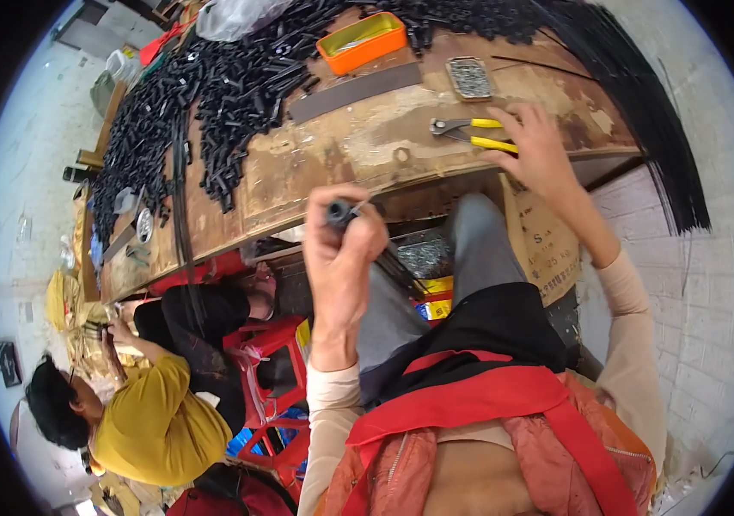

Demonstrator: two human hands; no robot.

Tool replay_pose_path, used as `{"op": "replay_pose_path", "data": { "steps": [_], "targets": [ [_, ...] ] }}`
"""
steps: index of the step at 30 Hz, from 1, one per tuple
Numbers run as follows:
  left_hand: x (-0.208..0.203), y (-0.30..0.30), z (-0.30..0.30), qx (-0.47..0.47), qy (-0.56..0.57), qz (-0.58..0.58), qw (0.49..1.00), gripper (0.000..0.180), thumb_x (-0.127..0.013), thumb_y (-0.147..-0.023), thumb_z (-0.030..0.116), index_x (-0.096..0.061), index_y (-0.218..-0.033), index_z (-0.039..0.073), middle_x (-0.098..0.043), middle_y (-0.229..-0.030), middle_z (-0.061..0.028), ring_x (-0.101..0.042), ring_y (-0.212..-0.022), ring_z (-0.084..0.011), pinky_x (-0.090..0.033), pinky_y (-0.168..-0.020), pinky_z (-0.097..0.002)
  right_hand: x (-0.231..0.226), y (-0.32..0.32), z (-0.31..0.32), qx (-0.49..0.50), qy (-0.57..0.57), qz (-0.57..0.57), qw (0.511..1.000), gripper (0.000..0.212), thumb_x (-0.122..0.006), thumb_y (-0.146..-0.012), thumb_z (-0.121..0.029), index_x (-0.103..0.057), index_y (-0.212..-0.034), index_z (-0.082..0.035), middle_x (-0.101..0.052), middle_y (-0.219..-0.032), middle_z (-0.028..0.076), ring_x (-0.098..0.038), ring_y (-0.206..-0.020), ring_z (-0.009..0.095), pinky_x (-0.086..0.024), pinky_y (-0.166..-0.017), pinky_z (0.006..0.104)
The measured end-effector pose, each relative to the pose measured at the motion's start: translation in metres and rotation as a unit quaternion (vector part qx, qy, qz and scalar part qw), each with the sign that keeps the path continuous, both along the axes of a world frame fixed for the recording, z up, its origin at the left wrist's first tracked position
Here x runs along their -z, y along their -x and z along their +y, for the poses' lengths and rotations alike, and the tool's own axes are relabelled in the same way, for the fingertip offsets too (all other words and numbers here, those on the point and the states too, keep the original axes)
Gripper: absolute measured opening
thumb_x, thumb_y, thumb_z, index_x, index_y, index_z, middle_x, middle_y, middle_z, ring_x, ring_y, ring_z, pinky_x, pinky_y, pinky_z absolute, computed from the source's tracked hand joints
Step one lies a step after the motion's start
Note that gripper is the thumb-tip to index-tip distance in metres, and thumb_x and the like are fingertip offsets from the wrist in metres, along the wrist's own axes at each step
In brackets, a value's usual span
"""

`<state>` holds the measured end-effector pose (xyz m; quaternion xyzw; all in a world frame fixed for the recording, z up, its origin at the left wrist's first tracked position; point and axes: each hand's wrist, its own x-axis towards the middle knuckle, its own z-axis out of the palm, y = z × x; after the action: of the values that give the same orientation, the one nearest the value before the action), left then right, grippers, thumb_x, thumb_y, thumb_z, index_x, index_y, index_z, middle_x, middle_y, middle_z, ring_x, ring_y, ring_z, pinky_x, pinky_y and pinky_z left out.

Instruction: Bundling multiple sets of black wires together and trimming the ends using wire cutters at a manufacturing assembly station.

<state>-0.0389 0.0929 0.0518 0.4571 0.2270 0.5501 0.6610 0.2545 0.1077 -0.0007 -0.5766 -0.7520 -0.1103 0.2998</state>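
Observation:
My left hand (343, 245), raised in front of the table edge, is closed around a short black tube (339, 211) whose open end faces up. Thin black rods (401, 273) show below this hand; whether they join the tube, I cannot tell. At the right, my right hand (539, 144) has its thumb and fingers around the yellow handles of a pair of end-cutting pliers (461, 128). The handles are spread apart, and the metal jaws point left over the wooden table (298, 185).
Piles of short black tubes (238, 112) cover the table's left and back. An orange box (362, 43) and a small tray of metal pieces (470, 79) stand behind the pliers. Long black rods (659, 129) hang over the right end. A person in yellow (148, 421) sits at left.

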Motion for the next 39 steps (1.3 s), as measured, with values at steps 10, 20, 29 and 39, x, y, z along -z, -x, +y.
{"op": "replay_pose_path", "data": {
  "steps": [10, 20, 29, 39],
  "targets": [
    [-0.004, -0.003, -0.007, 0.060, 0.059, 0.078, 0.993, 0.026, -0.066, -0.093, 0.021, -0.060, -0.105, -0.001, -0.043, -0.070, 0.0027, -0.035, -0.060, -0.0074, -0.027, -0.055, -0.0244, -0.025, 0.002, -0.011, -0.147, 0.302, 0.450, 0.827, 0.022, -0.052, -0.097, -0.018, -0.056, -0.106, 0.002, -0.058, -0.091, 0.008, -0.057, -0.078, 0.014, -0.046, -0.072, 0.0272],
    [-0.012, 0.004, -0.051, 0.067, -0.073, 0.151, 0.984, 0.043, -0.059, -0.097, 0.033, -0.056, -0.121, -0.003, -0.040, -0.071, 0.0047, -0.033, -0.062, -0.0056, -0.026, -0.057, -0.0224, -0.099, 0.069, -0.114, -0.283, 0.277, 0.217, 0.892, 0.041, -0.058, -0.090, -0.005, -0.052, -0.130, -0.002, -0.064, -0.110, 0.016, -0.064, -0.092, 0.031, -0.049, -0.081, 0.0359],
    [-0.023, 0.018, -0.087, 0.079, -0.104, 0.182, 0.975, 0.041, -0.059, -0.098, 0.031, -0.057, -0.119, -0.003, -0.042, -0.071, 0.0057, -0.034, -0.063, -0.0045, -0.026, -0.058, -0.0209, -0.103, 0.087, -0.146, -0.274, 0.306, 0.253, 0.876, 0.044, -0.056, -0.089, -0.002, -0.048, -0.132, -0.005, -0.063, -0.112, 0.019, -0.062, -0.100, 0.037, -0.048, -0.086, 0.0412],
    [-0.021, 0.032, -0.105, 0.118, -0.097, 0.171, 0.973, 0.028, -0.063, -0.094, 0.008, -0.058, -0.119, -0.002, -0.063, -0.115, -0.0073, -0.059, -0.103, -0.0112, -0.047, -0.090, -0.0250, -0.101, 0.096, -0.160, -0.259, 0.294, 0.209, 0.896, 0.040, -0.061, -0.089, -0.003, -0.049, -0.126, -0.008, -0.065, -0.094, 0.020, -0.063, -0.086, 0.041, -0.049, -0.071, 0.0461]
  ]
}}
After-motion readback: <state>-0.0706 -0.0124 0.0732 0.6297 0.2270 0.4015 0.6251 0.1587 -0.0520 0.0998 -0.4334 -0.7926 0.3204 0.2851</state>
